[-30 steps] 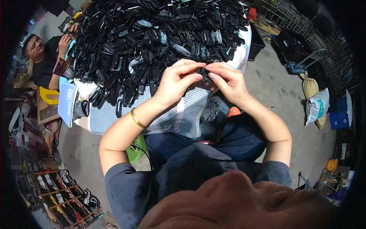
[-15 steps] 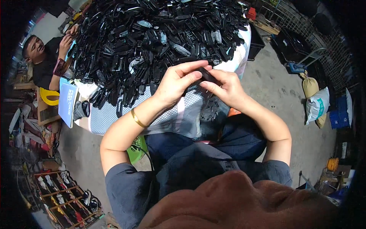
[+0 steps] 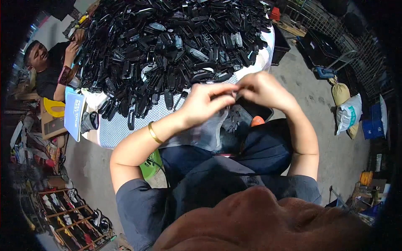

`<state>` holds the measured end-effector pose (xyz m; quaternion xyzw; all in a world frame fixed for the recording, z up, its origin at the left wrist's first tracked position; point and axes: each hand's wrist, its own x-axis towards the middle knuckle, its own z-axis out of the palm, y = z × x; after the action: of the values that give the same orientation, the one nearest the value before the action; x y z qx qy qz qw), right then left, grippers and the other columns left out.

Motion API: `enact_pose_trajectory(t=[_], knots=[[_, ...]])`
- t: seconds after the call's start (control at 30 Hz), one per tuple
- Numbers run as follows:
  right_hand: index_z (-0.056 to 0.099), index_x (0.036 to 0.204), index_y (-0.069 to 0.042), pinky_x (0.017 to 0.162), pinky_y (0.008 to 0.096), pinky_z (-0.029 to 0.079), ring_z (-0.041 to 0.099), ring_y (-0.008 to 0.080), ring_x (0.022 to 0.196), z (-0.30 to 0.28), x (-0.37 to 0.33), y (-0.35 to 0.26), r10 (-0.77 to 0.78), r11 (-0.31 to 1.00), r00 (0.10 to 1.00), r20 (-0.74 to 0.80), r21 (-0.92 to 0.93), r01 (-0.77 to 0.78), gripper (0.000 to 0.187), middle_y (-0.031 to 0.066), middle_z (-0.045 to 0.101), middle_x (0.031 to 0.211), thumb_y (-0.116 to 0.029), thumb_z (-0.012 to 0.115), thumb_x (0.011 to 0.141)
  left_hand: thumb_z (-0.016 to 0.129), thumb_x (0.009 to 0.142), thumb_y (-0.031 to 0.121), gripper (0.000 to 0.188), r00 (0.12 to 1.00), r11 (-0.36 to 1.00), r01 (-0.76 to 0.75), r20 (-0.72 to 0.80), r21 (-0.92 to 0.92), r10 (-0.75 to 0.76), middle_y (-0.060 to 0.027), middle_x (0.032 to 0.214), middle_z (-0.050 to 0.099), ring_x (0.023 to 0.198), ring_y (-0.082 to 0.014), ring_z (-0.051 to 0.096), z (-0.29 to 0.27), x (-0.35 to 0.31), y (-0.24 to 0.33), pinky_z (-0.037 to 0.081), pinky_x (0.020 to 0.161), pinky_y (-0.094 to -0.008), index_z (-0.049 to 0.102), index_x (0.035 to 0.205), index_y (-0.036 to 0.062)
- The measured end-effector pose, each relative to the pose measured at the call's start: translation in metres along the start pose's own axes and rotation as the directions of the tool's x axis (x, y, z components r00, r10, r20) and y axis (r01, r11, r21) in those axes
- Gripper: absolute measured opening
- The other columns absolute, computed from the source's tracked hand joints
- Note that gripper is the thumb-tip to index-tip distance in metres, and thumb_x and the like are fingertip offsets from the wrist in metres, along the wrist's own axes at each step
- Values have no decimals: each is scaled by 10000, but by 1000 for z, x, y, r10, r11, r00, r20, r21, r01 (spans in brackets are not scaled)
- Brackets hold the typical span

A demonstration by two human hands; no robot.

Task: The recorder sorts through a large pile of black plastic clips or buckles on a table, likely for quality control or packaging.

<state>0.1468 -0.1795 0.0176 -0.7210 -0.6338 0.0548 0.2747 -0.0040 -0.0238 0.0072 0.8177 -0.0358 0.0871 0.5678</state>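
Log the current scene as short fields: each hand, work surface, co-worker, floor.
Left hand: thumb and fingers reaching toward the right hand; hold unclear
Right hand: blurred, fingertips near the left's; anything held can't be made out
Work surface: pile of black parts on dotted cloth
Co-worker: left of pile, hands raised
Floor, right: white sack, tan sack

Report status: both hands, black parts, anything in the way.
Left hand and right hand close together, hold unclear. Black parts heaped on dotted cloth, just beyond. In the way: right hand's blur.
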Motion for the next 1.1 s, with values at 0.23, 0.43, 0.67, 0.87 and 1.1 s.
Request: enact_pose_trajectory(t=[0.23, 0.43, 0.67, 0.87, 1.1], knots=[[629, 952, -68, 620, 311, 495, 610, 229, 721, 16, 29, 25, -135, 977, 887, -441, -211, 44, 242, 81, 618, 908, -118, 675, 720, 687, 735, 211, 390, 936, 892, -308, 273, 331, 222, -138, 949, 614, 922, -282, 555, 9, 7, -6, 440, 830, -358, 600, 1063, 19], [639, 872, -47, 682, 349, 486, 580, 265, 791, 13, 33, 33, -241, 940, 906, -347, -314, 129, 187, 75, 597, 831, -177, 654, 739, 657, 758, 220, 452, 939, 755, -333, 126, 565, 320, -177, 1216, 486, 1082, -337, 472, 5, 12, -19, 381, 934, -395, 538, 1145, 18], [623, 900, -2, 673, 283, 484, 616, 178, 733, 4, 25, 52, 4, 989, 987, -163, 147, 21, 195, 107, 626, 803, -155, 652, 782, 637, 782, 163, 360, 979, 879, -189, 13, 438, 204, -176, 1120, 549, 1046, -319, 529, 3, 12, -17, 432, 886, -374, 558, 1095, 4], [601, 965, 1, 661, 218, 466, 551, 61, 748, 5, 17, 53, 217, 840, 975, -45, 518, -163, 197, 10, 607, 827, -118, 643, 814, 637, 782, 161, 341, 955, 791, -261, 26, 554, 297, -185, 1085, 564, 989, -318, 561, 5, 11, -17, 458, 848, -357, 567, 1068, -11], [610, 952, -13, 657, 209, 459, 550, 56, 751, 0, 10, 56, 100, 811, 970, 223, 547, -209, 183, -11, 607, 829, -129, 644, 814, 644, 790, 110, 312, 999, 929, -11, -38, 370, 28, -148, 985, 593, 849, -215, 613, 1, 12, -9, 495, 753, -300, 549, 1051, -30]])
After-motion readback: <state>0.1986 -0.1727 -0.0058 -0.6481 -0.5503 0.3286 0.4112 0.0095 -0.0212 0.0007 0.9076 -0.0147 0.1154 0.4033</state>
